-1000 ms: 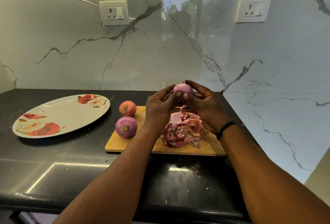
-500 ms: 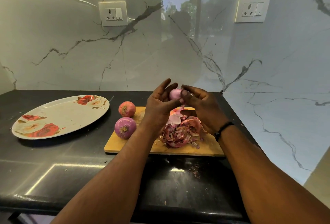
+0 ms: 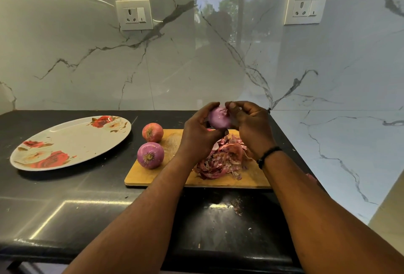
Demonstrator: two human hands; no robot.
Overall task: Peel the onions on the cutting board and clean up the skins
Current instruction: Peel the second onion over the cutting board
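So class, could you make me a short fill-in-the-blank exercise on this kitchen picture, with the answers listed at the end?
1. The left hand and the right hand hold one onion above the ____ board.
2. The number of onions resting at the cutting board's left end is ____.
3. The pile of skins lies on the cutting board, not on the ____ plate.
4. The wall behind the counter carries ____ sockets.

Answers: cutting; two; floral; two
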